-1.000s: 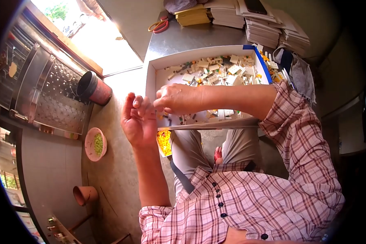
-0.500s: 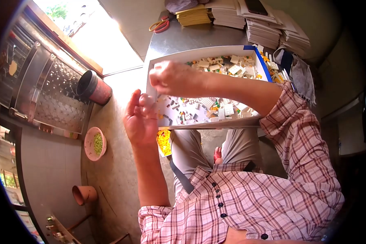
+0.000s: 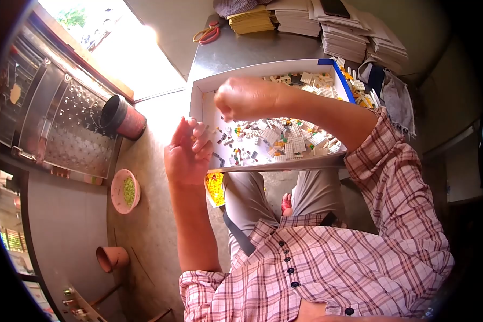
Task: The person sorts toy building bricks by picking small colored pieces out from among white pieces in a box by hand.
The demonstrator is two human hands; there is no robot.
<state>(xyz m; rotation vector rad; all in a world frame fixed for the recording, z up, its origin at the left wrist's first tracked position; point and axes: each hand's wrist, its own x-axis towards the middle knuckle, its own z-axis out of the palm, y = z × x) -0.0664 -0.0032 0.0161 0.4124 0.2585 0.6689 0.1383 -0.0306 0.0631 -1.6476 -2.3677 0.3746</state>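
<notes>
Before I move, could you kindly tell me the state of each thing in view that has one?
Left hand, fingers curled, beside box
Right hand, closed over box, blurred; grip's contents hidden
Box, open, holding scattered bricks
Small tub, uncovered, holding yellow pieces
Pink bowl, uncovered, holding green pieces
Bucket, uncovered
Clay pot, uncovered
Phone, screen dark
Scissors, on table, blades unclear

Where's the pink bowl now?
In the head view, the pink bowl is on the floor to the person's left, between the dark-rimmed bucket and the brown pot.
</notes>
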